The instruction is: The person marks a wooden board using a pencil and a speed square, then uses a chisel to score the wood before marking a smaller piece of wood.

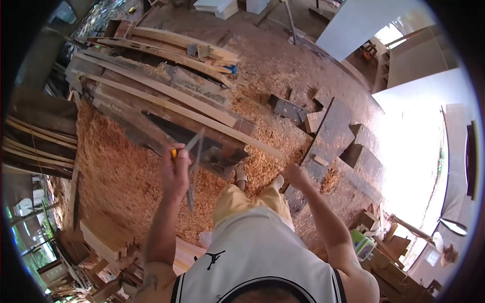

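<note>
I look down over my white sleeveless shirt and yellow shorts at a sawdust-covered floor. My left hand (175, 170) is raised and shut on a metal carpenter's square (194, 166) together with a yellow pencil (174, 151); the square's long blade hangs down past my wrist. My right hand (295, 174) is lowered at my side, fingers loosely apart, holding nothing, close to the edge of a dark wooden plank (331, 132). My feet (241, 174) stand in the shavings between both hands.
A stack of long boards and planks (161, 96) lies ahead at the left. Dark cut wood pieces (361, 151) spread to the right. Thick sawdust (116, 161) covers the floor. Lumber offcuts (101, 237) pile at lower left, and a green tool (362, 243) sits at lower right.
</note>
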{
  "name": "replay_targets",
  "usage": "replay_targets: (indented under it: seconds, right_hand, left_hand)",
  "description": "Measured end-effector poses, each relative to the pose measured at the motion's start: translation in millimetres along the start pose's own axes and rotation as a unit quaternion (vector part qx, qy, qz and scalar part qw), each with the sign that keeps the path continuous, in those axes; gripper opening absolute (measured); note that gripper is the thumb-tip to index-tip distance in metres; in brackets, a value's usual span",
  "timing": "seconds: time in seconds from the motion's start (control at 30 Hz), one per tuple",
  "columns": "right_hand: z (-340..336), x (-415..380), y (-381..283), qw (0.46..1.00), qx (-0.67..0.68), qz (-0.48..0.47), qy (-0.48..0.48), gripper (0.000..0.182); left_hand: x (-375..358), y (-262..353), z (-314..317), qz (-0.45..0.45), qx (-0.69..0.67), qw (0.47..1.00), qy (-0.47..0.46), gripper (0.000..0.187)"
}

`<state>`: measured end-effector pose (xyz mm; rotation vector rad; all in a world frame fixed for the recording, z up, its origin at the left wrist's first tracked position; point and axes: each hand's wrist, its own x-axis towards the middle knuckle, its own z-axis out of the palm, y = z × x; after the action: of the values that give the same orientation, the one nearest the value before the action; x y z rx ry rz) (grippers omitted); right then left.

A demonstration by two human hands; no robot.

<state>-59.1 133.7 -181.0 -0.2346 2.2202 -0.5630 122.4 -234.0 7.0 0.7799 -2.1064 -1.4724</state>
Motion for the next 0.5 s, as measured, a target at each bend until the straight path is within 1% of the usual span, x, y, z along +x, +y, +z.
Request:
replay_targets:
  seconds: [0.03, 0.13, 0.23, 0.27, 0.3, 0.33, 0.37, 0.4, 0.43, 0.5]
  right_hand:
    - [-5.5, -16.2, -12.8, 0.999, 0.035, -0.018, -0.029, 0.041]
    - [-12.3, -58.9, -36.4, 0.969, 0.187, -0.155, -0.052, 0.033]
    - [-28.1, -94.6, -57.7, 0.935, 0.287, -0.207, -0.036, 0.029]
    - [-42.9, -107.3, -64.0, 0.938, 0.263, -0.224, -0.003, 0.024]
    - [-52.3, -115.9, -63.5, 0.931, 0.254, -0.261, 0.040, 0.022]
    - [-59.2, -123.2, -62.1, 0.919, 0.244, -0.300, 0.082, 0.020]
    - [-65.3, -128.0, -60.0, 0.904, 0.234, -0.337, 0.124, 0.019]
    - [-72.8, -128.9, -55.8, 0.889, 0.209, -0.379, 0.148, 0.026]
    - [-79.4, -130.5, -53.5, 0.886, 0.188, -0.390, 0.165, 0.030]
    - [-88.2, -133.7, -48.8, 0.878, 0.150, -0.408, 0.200, 0.039]
  left_hand:
    - [-2.9, 10.7, 16.1, 0.005, -0.021, 0.999, -0.024, 0.025]
    - [-11.8, 34.2, 71.2, 0.021, -0.061, 0.997, -0.034, 0.025]
    - [-24.8, 37.3, 134.2, 0.020, -0.123, 0.992, -0.021, 0.023]
    - [-30.4, 33.5, 155.1, 0.035, -0.124, 0.991, -0.036, 0.021]
    - [-35.8, 33.6, 172.3, 0.051, -0.124, 0.990, -0.048, 0.019]
    - [-46.8, 42.7, 188.1, -0.017, -0.139, 0.989, -0.055, 0.015]
    - [-54.5, 53.4, 203.0, -0.024, -0.154, 0.986, -0.063, 0.014]
    - [-63.3, 57.0, 218.3, -0.053, -0.176, 0.981, -0.062, 0.012]
    - [-72.1, 56.5, 232.2, -0.082, -0.199, 0.975, -0.062, 0.011]
    - [-85.4, 48.0, 252.2, -0.080, -0.190, 0.976, -0.068, 0.009]
